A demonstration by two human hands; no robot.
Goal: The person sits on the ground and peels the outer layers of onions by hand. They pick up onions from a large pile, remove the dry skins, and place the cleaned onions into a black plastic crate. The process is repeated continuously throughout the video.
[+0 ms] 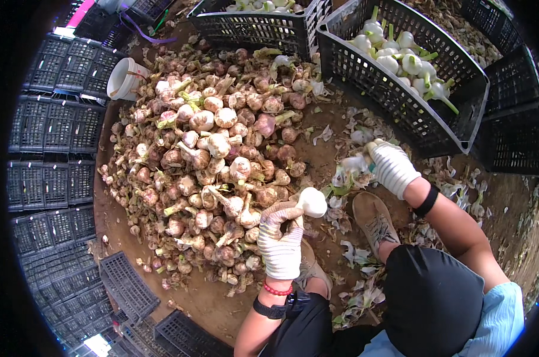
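Observation:
My left hand (282, 236), in a striped white knit glove with soiled fingertips, holds a clean white garlic bulb (313, 202) by its stem. The bulb points to the right, at the near right edge of a heap of unpeeled garlic (207, 165). My right hand (391, 166), gloved the same way, is curled around a small teal thing (371, 168), mostly hidden by the fingers. Just left of it, a whitish piece (355, 163), perhaps garlic skin, is blurred. Peeled skins (363, 294) litter the ground beneath and between my feet.
A black plastic crate (385, 80) at the upper right contains clean white bulbs (412, 64). Another crate (251, 29) with bulbs stands beside it. Stacked black crates (51, 125) line the left side. A white bucket (124, 80) lies tipped against the heap. My shoe (374, 218) is below my right hand.

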